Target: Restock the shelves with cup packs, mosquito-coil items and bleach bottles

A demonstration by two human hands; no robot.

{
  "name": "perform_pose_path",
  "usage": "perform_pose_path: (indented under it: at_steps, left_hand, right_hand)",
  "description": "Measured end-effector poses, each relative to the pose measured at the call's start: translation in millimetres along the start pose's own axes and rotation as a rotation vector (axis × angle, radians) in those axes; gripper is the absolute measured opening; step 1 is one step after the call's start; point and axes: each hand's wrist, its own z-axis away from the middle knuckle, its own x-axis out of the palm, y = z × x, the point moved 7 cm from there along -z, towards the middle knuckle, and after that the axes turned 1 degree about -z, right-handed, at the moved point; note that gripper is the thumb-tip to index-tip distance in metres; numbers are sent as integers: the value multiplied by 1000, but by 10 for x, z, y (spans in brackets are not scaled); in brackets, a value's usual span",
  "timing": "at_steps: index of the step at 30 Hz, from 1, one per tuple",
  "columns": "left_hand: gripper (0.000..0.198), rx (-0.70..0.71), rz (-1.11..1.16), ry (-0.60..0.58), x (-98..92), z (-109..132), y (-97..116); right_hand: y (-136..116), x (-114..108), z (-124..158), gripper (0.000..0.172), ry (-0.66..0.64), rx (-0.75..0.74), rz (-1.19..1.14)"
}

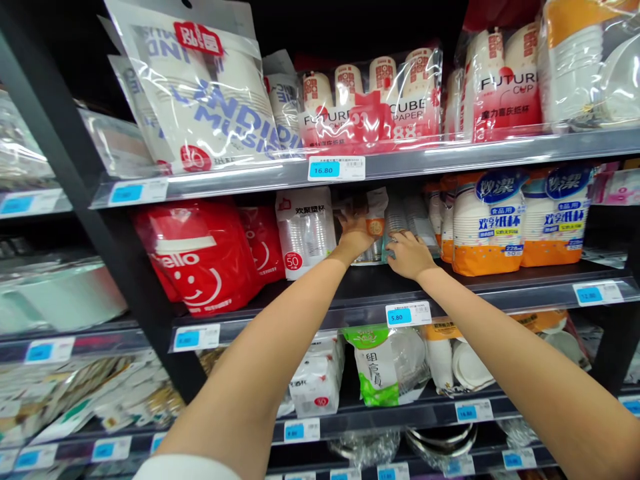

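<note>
Left hand (355, 235) curls narrowly over a cup packet (375, 223); right hand (404, 257) rests half-curled against clear cups (395, 223) packed close on the shelf (500, 287).

And here we are in a shop, right in a retail aisle! Black metal shelving (65, 127) runs full of packaged stock, bagged paper cups (487, 223) beside sleeves of clear plastic cups (397, 223), and printed price tags (337, 168) with blue panels line every shelf edge, 16.80, 5.80!
</note>
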Motion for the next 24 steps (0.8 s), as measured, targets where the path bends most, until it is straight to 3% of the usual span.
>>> perform_pose_path:
  at_steps: [7,12,24]
  left_hand:
    - [101,-150,3,15,-34,30,-61]
    - [87,-86,-103,12,-24,168,5]
    - [90,24,-62,-65,-132,325,6]
  right_hand:
    - [14,18,-7,29,16,-1,13]
    - [7,12,-2,29,21,-3,15]
    - [30,27,-31,30,35,-5,-3]
